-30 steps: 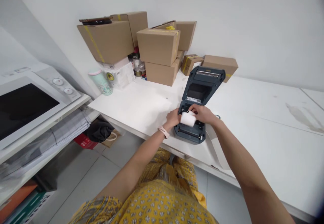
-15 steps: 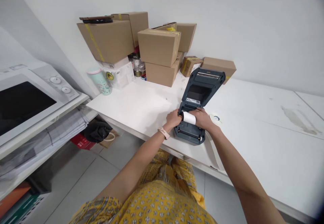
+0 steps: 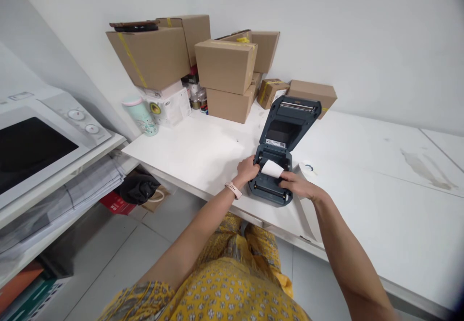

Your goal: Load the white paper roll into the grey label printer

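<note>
A dark grey label printer point(image 3: 286, 127) stands open on the white table point(image 3: 362, 185), its lid tipped back. A white paper roll point(image 3: 271, 168) lies in its bay. My left hand point(image 3: 247, 170) rests against the printer's left side, fingers curled on the casing. My right hand point(image 3: 295, 184) is at the front right of the printer, its fingers pinched at the loose end of the paper. A pale watch sits on my left wrist.
Cardboard boxes point(image 3: 224, 65) are stacked at the back against the wall, with a mint tumbler point(image 3: 140, 114) and white cartons beside them. A tape roll point(image 3: 308, 168) lies right of the printer. A white microwave point(image 3: 39, 137) stands on a shelf to the left.
The paper roll has gone down from my right hand into the printer's bay. My right hand has drawn back toward the printer's front edge; my left hand stays at the printer's side.
</note>
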